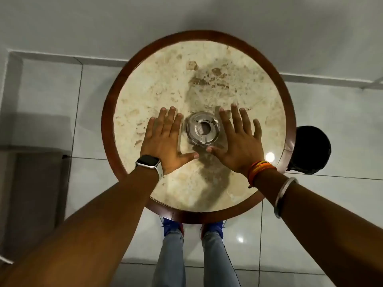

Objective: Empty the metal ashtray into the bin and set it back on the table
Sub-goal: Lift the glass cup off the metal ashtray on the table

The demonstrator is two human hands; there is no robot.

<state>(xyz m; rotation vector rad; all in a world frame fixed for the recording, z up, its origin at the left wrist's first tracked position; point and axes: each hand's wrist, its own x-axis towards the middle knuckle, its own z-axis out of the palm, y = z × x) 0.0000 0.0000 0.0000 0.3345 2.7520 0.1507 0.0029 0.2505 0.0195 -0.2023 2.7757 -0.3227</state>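
Observation:
A round metal ashtray (202,128) stands upright near the middle of a round table (145,83) that has a beige stone top and a dark wooden rim. My left hand (165,141) lies flat, palm down, just left of the ashtray with its fingers spread. My right hand (238,139) lies flat just right of it, the thumb tip close to the ashtray's near edge. Neither hand holds anything. A black round bin (310,150) stands on the floor at the table's right edge.
White glossy floor tiles (331,112) surround the table, with a white wall (103,23) behind it. A brown piece of furniture (31,193) stands at the left. My legs in jeans and blue shoes (172,226) are at the table's near edge.

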